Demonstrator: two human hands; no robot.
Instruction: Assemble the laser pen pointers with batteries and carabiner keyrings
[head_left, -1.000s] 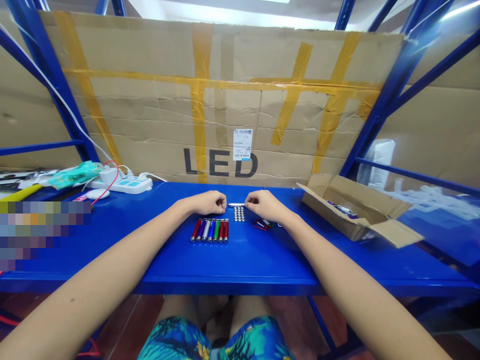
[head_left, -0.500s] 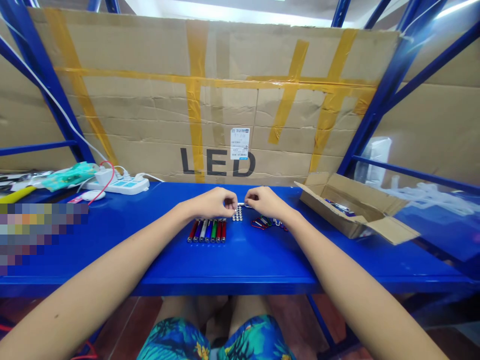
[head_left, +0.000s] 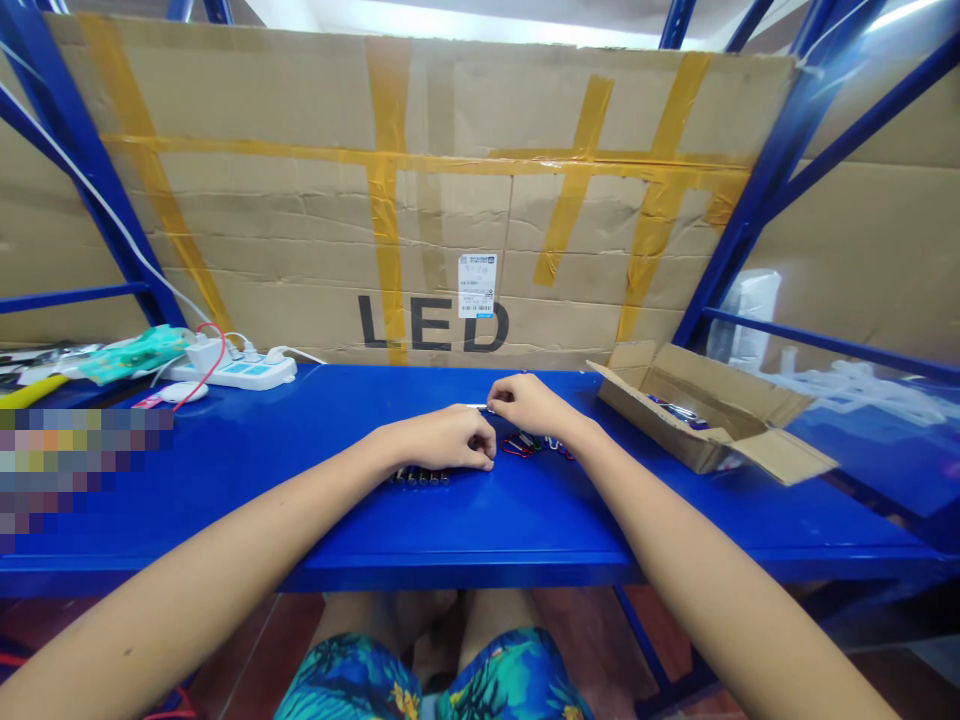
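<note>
My left hand (head_left: 452, 437) is low over the table, its fingers curled and fingertips together; what they hold, if anything, is hidden. Beneath it, dark ends of a row of small metal tubes (head_left: 424, 478) show, the rest covered by the hand. The small silver discs seen beside the tubes earlier are now hidden behind this hand. A little farther back, my right hand (head_left: 525, 402) pinches a slim silvery piece (head_left: 475, 407), too small to name, which points left. Coloured carabiner clips (head_left: 523, 444), red, green and blue among them, lie in a small pile just below my right hand.
An open cardboard box (head_left: 701, 430) with a few small items inside stands at the right. At the back left are a white power strip (head_left: 255, 371) with plugs and a teal plastic bag (head_left: 135, 354). A large cardboard sheet (head_left: 300, 230) walls off the back.
My left hand has moved right and toward me, from behind the tubes to over their right end and the silver discs. My right hand stays nearly in place, still pinching.
</note>
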